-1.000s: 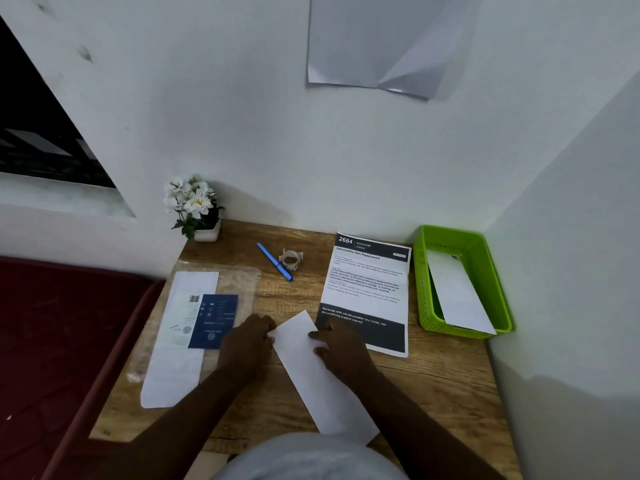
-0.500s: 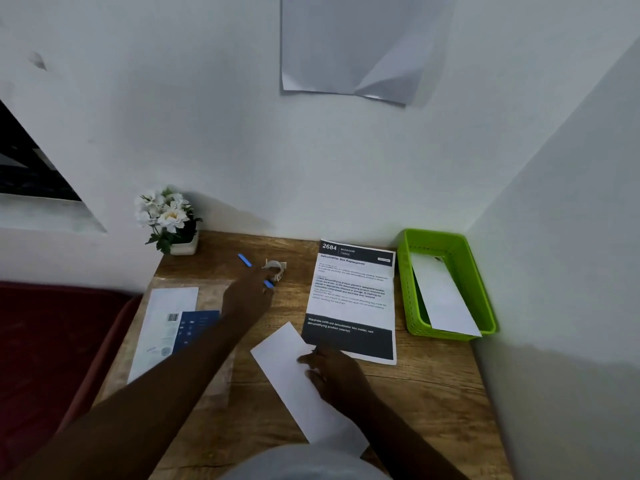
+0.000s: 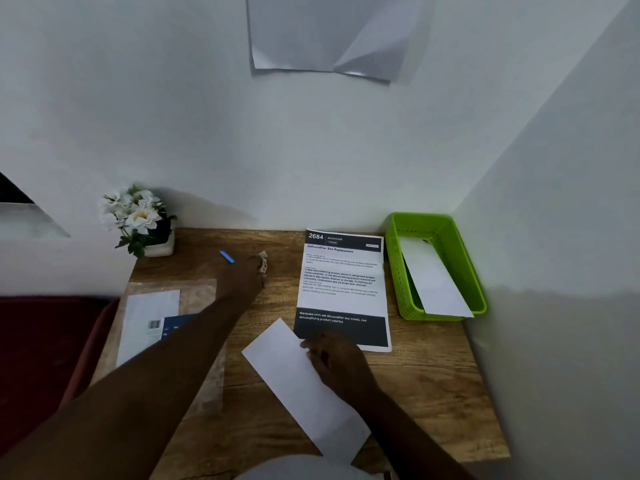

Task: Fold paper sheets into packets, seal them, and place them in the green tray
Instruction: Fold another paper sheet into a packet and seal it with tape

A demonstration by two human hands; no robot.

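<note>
Pale walls closed in on a wood-grain bench wedged into a corner, with a curled sheet stuck high on the back wall; the step in hand looked like sealing, since the folded paper packet, a long plain white strip lying slantwise at the near edge, was already creased flat; the right hand rested on its right edge with fingers bent, pinning it down; the left hand reached to the back of the bench, over a small pale roll of tape beside a blue pen, though whether its fingers gripped the roll could not be told; the next move would likely call for bringing tape to the packet's loose flap while the other hand kept the fold closed; the green tray, glossy slotted plastic, stood at the right against the wall and already held one white packet leaning on its near rim; a printed instruction sheet lay between tray and hands.
</note>
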